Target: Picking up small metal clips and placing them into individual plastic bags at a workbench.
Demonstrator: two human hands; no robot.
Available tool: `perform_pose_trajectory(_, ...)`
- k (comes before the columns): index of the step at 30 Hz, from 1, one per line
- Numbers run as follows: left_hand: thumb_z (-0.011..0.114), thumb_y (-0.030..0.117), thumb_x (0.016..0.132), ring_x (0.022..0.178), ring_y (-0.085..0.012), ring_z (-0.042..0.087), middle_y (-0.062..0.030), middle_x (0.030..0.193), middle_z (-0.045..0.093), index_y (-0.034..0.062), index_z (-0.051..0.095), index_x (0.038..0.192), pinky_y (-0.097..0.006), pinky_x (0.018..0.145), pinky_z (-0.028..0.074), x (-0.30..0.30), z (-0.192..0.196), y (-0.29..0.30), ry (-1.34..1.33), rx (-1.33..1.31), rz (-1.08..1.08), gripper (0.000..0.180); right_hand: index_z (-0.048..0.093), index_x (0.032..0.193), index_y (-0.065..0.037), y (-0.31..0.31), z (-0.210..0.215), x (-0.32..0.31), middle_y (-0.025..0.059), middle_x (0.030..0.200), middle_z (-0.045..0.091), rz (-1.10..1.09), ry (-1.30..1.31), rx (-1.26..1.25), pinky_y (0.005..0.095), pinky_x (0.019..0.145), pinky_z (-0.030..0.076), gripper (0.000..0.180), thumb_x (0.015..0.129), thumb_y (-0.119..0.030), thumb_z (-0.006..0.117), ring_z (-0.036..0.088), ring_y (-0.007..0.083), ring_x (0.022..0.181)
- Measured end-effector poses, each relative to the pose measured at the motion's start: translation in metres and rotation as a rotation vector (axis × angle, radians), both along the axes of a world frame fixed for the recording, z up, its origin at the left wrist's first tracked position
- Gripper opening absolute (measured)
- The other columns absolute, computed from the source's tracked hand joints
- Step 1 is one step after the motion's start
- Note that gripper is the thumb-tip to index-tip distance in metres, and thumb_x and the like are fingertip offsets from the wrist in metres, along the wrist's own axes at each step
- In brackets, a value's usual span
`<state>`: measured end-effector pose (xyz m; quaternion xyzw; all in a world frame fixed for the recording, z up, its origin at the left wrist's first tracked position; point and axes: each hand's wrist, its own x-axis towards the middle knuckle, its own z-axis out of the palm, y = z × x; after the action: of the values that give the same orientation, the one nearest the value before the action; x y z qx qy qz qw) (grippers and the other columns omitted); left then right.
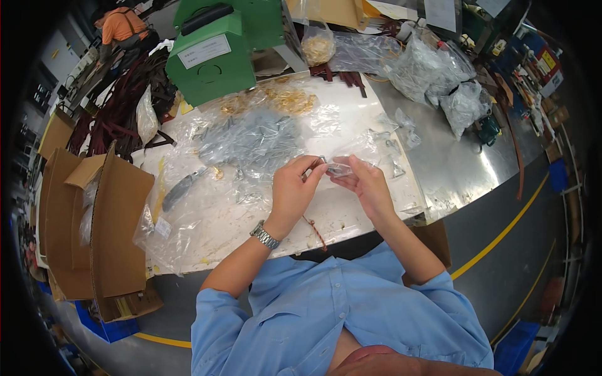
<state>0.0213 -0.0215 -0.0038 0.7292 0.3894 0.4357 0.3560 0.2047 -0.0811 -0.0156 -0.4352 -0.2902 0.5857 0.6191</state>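
Observation:
My left hand (293,188) pinches a small metal clip (320,161) at its fingertips. My right hand (367,185) grips a small clear plastic bag (338,168) right beside the clip, and the two hands meet over the white worktable (251,219). A steel watch (265,235) sits on my left wrist. Just beyond my hands lies a heap of grey metal parts in clear bags (254,141).
Gold-coloured rings (290,99) lie at the table's far side beside a green machine (210,53). Open cardboard boxes (100,219) stand at the left. More filled clear bags (433,72) lie on the steel bench at right. A person in orange (122,28) works far left.

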Motion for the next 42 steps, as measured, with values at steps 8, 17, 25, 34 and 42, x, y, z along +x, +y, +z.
perform_pose_trajectory(8, 0.076, 0.018, 0.097, 0.060, -0.0046, 0.051, -0.0011, 0.071, 0.069, -0.0015, 0.078, 0.096, -0.027, 0.056, 0.041, -0.004, -0.009, 0.008, -0.144, -0.322, -0.090, 0.019, 0.064, 0.131, 0.008, -0.004, -0.003, 0.000, 0.0194, 0.121, 0.074, 0.013, 0.017, 0.006, 0.0410, 0.102, 0.060, 0.043, 0.111, -0.030, 0.056, 0.074, 0.0262, 0.110)
perform_pose_trajectory(17, 0.073, 0.019, 0.100, 0.056, 0.0014, 0.041, 0.0043, 0.071, 0.068, 0.0032, 0.075, 0.086, -0.021, 0.050, 0.029, -0.008, -0.001, 0.008, -0.224, -0.543, -0.182, 0.021, 0.069, 0.127, 0.004, -0.001, -0.006, -0.009, 0.0119, 0.116, 0.076, -0.014, -0.081, 0.008, 0.0359, 0.098, 0.060, 0.032, 0.107, -0.022, 0.063, 0.073, 0.0183, 0.105)
perform_pose_trajectory(25, 0.073, 0.017, 0.099, 0.059, 0.0009, 0.042, 0.0061, 0.068, 0.065, 0.0013, 0.076, 0.087, -0.021, 0.053, 0.031, -0.010, 0.000, 0.009, -0.184, -0.536, -0.195, 0.021, 0.074, 0.112, 0.002, 0.001, -0.008, -0.018, 0.0098, 0.112, 0.076, 0.039, 0.014, 0.033, 0.0345, 0.094, 0.061, 0.026, 0.106, -0.022, 0.064, 0.073, 0.0155, 0.102)
perform_pose_trajectory(34, 0.067, 0.012, 0.102, 0.059, -0.0004, 0.047, 0.0032, 0.078, 0.067, 0.0012, 0.076, 0.112, -0.019, 0.051, 0.031, -0.025, 0.017, 0.022, -0.307, -0.707, -0.411, 0.017, 0.069, 0.121, 0.004, -0.009, 0.024, 0.011, 0.0176, 0.113, 0.077, 0.280, -0.016, -0.049, 0.0315, 0.080, 0.062, 0.028, 0.106, -0.018, 0.060, 0.076, 0.0203, 0.087)
perform_pose_trajectory(42, 0.077, 0.012, 0.095, 0.063, -0.0007, 0.058, 0.0010, 0.078, 0.071, 0.0039, 0.073, 0.109, -0.018, 0.050, 0.032, -0.016, -0.008, 0.017, -0.324, -0.794, -0.574, 0.017, 0.068, 0.125, 0.003, -0.008, 0.010, 0.023, 0.0214, 0.118, 0.076, 0.619, -0.011, -0.143, 0.0232, 0.063, 0.053, 0.028, 0.107, -0.017, 0.059, 0.067, 0.0123, 0.074)
